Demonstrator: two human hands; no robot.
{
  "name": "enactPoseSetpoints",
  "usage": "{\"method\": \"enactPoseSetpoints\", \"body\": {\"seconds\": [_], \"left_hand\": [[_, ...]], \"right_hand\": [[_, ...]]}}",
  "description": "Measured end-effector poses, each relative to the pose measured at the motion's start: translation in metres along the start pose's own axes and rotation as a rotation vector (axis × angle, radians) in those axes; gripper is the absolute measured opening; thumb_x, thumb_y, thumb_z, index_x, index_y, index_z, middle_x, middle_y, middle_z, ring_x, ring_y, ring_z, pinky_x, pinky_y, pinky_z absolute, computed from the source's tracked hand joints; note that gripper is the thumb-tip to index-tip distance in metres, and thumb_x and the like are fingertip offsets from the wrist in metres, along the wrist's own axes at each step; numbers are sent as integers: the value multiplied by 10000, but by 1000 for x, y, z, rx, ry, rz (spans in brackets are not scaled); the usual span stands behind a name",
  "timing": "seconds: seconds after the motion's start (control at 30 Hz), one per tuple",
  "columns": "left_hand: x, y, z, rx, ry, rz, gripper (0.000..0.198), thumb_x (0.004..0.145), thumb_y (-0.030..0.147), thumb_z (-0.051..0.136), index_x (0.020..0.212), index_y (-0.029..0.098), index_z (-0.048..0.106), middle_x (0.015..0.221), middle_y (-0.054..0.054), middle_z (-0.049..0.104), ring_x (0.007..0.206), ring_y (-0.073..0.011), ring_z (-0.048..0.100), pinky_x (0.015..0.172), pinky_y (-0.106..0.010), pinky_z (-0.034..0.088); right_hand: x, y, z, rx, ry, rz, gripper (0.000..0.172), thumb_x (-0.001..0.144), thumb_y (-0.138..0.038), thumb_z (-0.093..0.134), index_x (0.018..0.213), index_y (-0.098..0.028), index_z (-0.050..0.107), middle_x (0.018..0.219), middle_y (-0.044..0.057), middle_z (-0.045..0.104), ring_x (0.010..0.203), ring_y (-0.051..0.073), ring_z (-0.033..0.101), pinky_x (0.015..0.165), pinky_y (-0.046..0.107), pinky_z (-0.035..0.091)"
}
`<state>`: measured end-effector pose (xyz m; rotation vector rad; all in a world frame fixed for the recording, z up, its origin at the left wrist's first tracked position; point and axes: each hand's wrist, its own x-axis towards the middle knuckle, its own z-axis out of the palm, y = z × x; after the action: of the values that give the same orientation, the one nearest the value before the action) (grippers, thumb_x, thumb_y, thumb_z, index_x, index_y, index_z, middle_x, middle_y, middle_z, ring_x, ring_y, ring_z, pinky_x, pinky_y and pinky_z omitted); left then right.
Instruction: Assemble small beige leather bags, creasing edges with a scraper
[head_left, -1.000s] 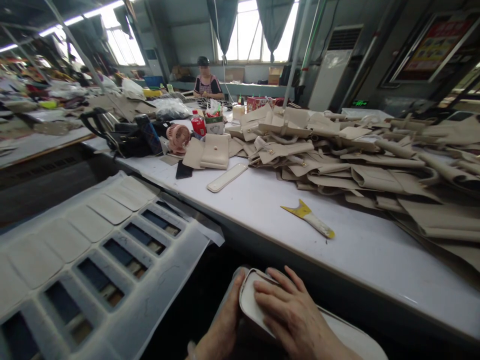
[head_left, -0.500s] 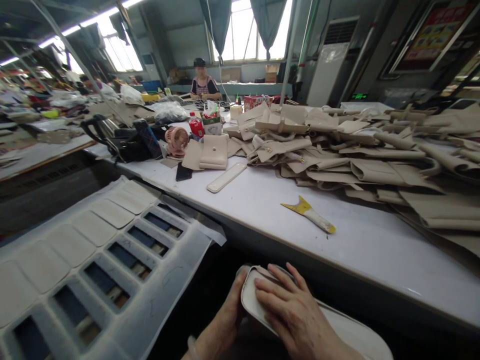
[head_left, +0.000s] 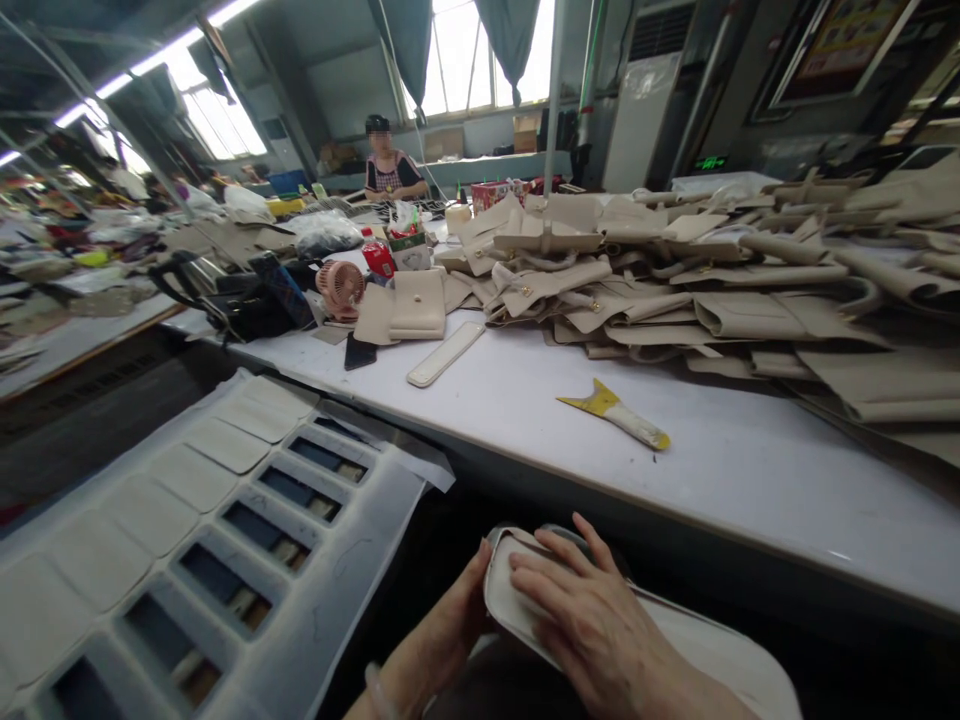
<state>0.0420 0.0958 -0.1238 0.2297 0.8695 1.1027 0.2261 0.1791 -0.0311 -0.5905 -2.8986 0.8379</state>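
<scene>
A long cream leather-like piece (head_left: 720, 650) with a rounded end and layered edges lies low in front of me, above my lap. My left hand (head_left: 457, 605) is closed at its near-left rounded end, thumb along the rim; its other fingers are mostly hidden beneath. Across the top face my right hand (head_left: 600, 610) lies flat with fingers stretched and spread, one finger raised apart from the rest. The right thumb is out of sight. Something greyish and translucent shows behind the right fingers, too covered to name.
Left of me, a pale sheet (head_left: 360, 540) bears several cream panels (head_left: 180, 478) beside slots. On the white table (head_left: 510, 410) are a yellow-and-white forked tool (head_left: 615, 412), a cream strip (head_left: 446, 353), a phone (head_left: 360, 350), a pink fan (head_left: 341, 288) and piled beige bag parts (head_left: 675, 290). A person (head_left: 390, 170) sits beyond.
The view has shifted slightly, so the table and tray appear moved. My left hand sits a little lower along the rim; the right hand keeps its place on the cream piece.
</scene>
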Motion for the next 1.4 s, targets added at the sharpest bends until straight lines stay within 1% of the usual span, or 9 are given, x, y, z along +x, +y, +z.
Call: {"method": "enactPoseSetpoints", "body": {"seconds": [0.07,0.2,0.27,0.57,0.7,0.9,1.1,1.27,1.4], "left_hand": [[0,-1,-1,-29,-18,11,711,900,631,507,1347,82,566,1261,-178,649,1183,-328,568,977,-384,412],[2,-3,-3,-66,-48,38,646,917,593,514,1340,109,578,1309,-159,624,1248,-321,526,1029,-387,378],[2,-2,-4,-57,-62,34,644,925,589,500,1356,115,566,1296,-159,630,1243,-326,530,1035,-400,374],[-2,7,-4,42,-31,18,580,933,543,521,1324,121,595,1216,-148,673,1125,-286,600,981,-378,419],[-3,9,-7,27,-72,-18,571,963,526,466,1331,107,586,1237,-158,661,1127,-287,601,1031,-406,385],[-7,15,-11,45,-105,-10,485,963,446,505,1346,157,580,1252,-123,660,1166,-288,584,1022,-402,395],[-8,17,-6,44,-121,9,445,967,414,509,1326,166,599,1218,-106,679,1173,-277,580,1000,-372,414],[-8,20,0,97,-105,36,446,961,412,518,1314,154,606,1221,-108,675,1210,-280,554,1012,-373,409],[-10,21,2,155,-99,40,438,974,396,485,1329,162,591,1242,-109,661,1193,-282,563,976,-373,432]], "right_hand": [[1,-1,-1,8,15,3,557,824,-64,431,1323,-312,429,1421,-52,532,1412,200,317,1193,518,-80],[2,-2,-3,5,2,-15,380,901,-108,402,1199,-312,518,1404,-67,541,1414,190,308,1183,491,-118],[2,-2,-3,6,-3,-12,337,912,-117,401,1164,-301,530,1417,-65,532,1422,191,295,1179,484,-127],[1,-1,-1,16,-5,10,316,944,-144,395,1184,-307,519,1444,-98,504,1444,197,255,1149,444,-202],[0,-2,-2,17,-16,21,350,929,-135,399,1211,-306,515,1451,-80,497,1439,216,265,1136,444,-219],[0,-1,0,11,-17,-15,373,914,-201,448,1253,-347,506,1467,-52,477,1423,241,292,1143,455,-213],[3,-3,4,-80,4,-76,474,867,-185,483,1333,-270,484,1467,32,479,1426,276,283,1152,467,-207],[1,-3,5,-64,31,-57,456,866,-149,457,1298,-286,513,1473,7,477,1442,242,261,1163,465,-189],[-1,-3,7,-19,39,-46,536,853,-130,466,1359,-305,466,1498,-1,452,1460,235,232,1166,481,-183]]}}
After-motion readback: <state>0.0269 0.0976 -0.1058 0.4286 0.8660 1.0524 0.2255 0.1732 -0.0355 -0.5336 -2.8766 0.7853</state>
